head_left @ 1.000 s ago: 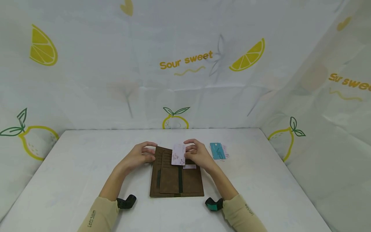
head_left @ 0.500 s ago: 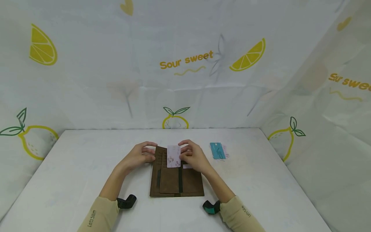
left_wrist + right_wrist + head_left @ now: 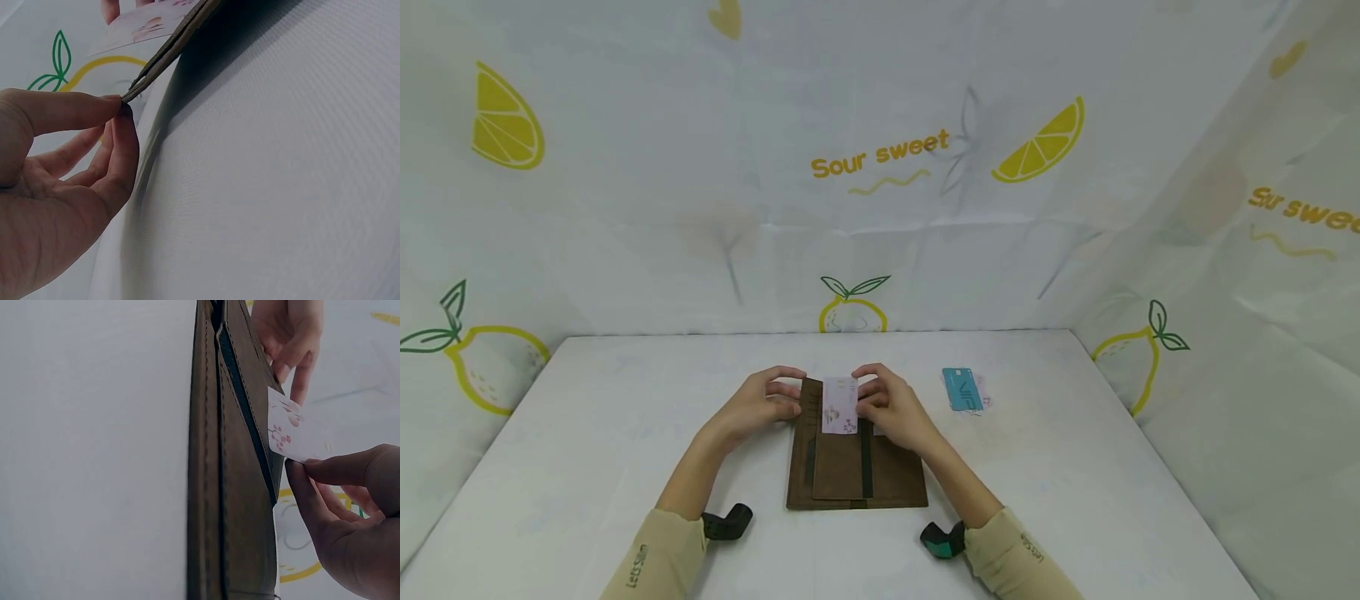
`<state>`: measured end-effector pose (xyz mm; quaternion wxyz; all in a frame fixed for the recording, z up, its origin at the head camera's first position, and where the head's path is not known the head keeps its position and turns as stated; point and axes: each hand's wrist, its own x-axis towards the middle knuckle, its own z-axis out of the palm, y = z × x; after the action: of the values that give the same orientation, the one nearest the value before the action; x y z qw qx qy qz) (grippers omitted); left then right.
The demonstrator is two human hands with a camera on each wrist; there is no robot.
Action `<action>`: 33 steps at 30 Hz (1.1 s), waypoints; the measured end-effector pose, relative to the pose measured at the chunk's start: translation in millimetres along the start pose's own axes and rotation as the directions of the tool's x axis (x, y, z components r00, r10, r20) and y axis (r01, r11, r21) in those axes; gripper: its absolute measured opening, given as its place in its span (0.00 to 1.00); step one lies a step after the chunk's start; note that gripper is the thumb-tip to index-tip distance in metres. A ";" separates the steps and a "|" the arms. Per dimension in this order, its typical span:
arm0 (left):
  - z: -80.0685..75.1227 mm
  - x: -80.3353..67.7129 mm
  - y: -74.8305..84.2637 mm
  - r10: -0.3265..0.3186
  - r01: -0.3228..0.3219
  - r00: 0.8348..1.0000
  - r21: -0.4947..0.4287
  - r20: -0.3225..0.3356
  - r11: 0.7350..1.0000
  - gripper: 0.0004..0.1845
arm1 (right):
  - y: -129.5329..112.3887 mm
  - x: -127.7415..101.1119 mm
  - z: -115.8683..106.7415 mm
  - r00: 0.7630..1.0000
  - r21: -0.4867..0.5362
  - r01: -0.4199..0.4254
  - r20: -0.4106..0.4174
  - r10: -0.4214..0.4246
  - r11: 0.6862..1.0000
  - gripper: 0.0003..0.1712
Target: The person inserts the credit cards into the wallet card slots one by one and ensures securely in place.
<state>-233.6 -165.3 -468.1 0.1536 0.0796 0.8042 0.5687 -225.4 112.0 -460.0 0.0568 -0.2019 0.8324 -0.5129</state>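
fingers of right hand pinch pink card; left hand pinches wallet.

1. The wallet is brown, suede-like, with darker green-black strips along its inner pockets.
2. The card over the wallet's top is pale pink-white with a small pink blossom print; the right wrist view shows the flowers best.
3. A teal card lies on the worktop, with what may be a pinkish card edge under it, too small to tell.
4. The worktop is plain white.
5. The backdrop is white, printed with yellow lemon slices, green-leaved lemon outlines and orange-yellow "Sour sweet" lettering.
6. Both sleeves are beige.
7. The wrist straps are black, the right one partly teal.
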 end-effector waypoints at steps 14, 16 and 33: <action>-0.5 0.7 -0.8 -0.004 0.004 1.000 0.000 -0.002 1.000 0.31 | 3.0 0.1 -4.1 0.993 -0.041 0.010 0.121 -0.005 0.999 0.32; -0.8 0.7 -1.3 -0.003 0.003 1.000 0.003 0.000 1.000 0.31 | 3.1 -0.1 -5.9 0.990 -0.049 0.009 0.141 -0.002 0.999 0.31; 2.6 -1.0 1.3 0.003 -0.003 1.000 0.005 0.008 1.000 0.30 | 4.0 -0.9 -14.1 0.980 -0.100 -0.002 0.200 0.022 0.995 0.24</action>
<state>-231.9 -162.9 -467.5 0.1556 0.0833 0.8050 0.5665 -229.9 125.6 -457.0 0.1334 -0.2501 0.8481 -0.4477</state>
